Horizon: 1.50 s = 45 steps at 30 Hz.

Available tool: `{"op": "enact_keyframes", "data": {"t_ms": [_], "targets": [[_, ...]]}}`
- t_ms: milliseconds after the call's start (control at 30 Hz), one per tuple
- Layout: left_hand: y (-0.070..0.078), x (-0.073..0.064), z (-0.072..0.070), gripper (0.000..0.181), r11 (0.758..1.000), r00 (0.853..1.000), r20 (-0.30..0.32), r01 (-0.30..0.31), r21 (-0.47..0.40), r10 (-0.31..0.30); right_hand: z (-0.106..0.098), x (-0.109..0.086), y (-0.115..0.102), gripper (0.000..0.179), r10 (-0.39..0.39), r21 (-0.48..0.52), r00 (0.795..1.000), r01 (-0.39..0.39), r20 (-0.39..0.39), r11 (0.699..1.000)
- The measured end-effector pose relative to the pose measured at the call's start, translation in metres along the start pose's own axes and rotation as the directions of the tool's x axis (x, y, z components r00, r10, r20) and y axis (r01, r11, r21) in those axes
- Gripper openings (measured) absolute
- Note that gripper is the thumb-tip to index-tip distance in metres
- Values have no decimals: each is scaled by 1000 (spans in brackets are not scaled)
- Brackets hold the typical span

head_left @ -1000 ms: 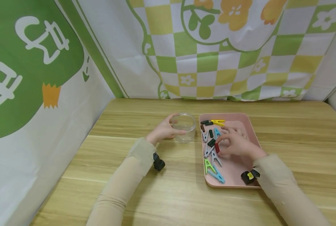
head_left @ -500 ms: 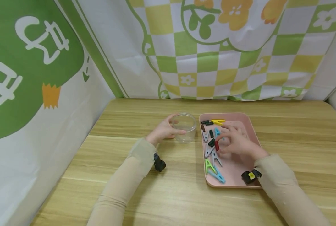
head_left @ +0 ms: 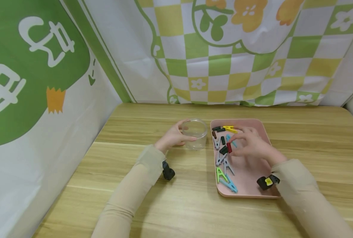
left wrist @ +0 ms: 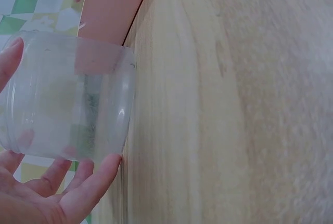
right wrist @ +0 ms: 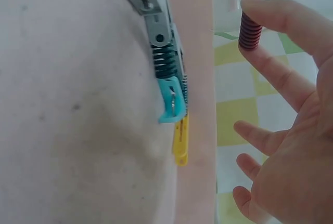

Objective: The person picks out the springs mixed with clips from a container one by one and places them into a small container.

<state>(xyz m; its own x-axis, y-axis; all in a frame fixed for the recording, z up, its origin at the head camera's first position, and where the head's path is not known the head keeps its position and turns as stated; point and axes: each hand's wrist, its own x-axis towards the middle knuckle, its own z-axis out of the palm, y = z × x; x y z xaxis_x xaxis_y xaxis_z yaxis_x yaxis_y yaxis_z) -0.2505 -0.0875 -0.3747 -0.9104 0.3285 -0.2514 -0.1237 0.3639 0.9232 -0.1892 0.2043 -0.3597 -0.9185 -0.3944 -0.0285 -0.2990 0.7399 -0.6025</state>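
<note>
With thumb and forefinger, my right hand [head_left: 255, 145] pinches a small red ribbed coil, like a spring [head_left: 229, 147], by its ends. In the right wrist view the red spring [right wrist: 250, 31] stands raised above the tray floor, and the other fingers are spread. My left hand [head_left: 175, 135] grips a clear round plastic jar [head_left: 195, 142] standing on the table left of the tray. Thumb and fingers lie on either side of the jar [left wrist: 62, 94] in the left wrist view. The pink tray [head_left: 247, 186] lies below my right hand.
Inside the tray are several dark green springs [head_left: 223, 140], a brown one [head_left: 214, 135] and clothespins: yellow [head_left: 230, 129], grey [head_left: 229, 166], lime green [head_left: 221, 175] and blue [head_left: 229, 184]. A patterned cloth [head_left: 218, 76] hangs behind the wooden table [head_left: 188, 205].
My right hand has moved slightly away from me, lifting the red spring a little. The left hand still holds the jar in place. The head view has shifted slightly.
</note>
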Motion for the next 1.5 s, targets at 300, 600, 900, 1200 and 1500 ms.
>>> {"op": "enact_keyframes", "data": {"t_ms": [300, 600, 900, 1200, 1500], "targets": [[-1, 0, -1, 90, 1000, 1000, -1, 3, 5, -3, -14, 7, -11, 31, -28, 1, 1000, 28, 11, 1000], [0, 1, 0, 91, 1000, 1000, -1, 7, -4, -7, -23, 14, -20, 34, -5, 7, 1000, 5, 8, 1000], [0, -1, 1, 91, 1000, 1000, -6, 6, -9, -6, -28, 21, -34, 40, -10, 22, 1000, 11, -12, 1000], [-1, -1, 0, 89, 1000, 1000, -11, 7, -4, -7, -21, 35, -45, 39, 13, 11, 997, -12, -70, 1000], [-1, -1, 0, 89, 1000, 1000, -7, 6, 1, -6, -12, 50, -53, 41, 74, 3, 991, -74, -111, 997]]}}
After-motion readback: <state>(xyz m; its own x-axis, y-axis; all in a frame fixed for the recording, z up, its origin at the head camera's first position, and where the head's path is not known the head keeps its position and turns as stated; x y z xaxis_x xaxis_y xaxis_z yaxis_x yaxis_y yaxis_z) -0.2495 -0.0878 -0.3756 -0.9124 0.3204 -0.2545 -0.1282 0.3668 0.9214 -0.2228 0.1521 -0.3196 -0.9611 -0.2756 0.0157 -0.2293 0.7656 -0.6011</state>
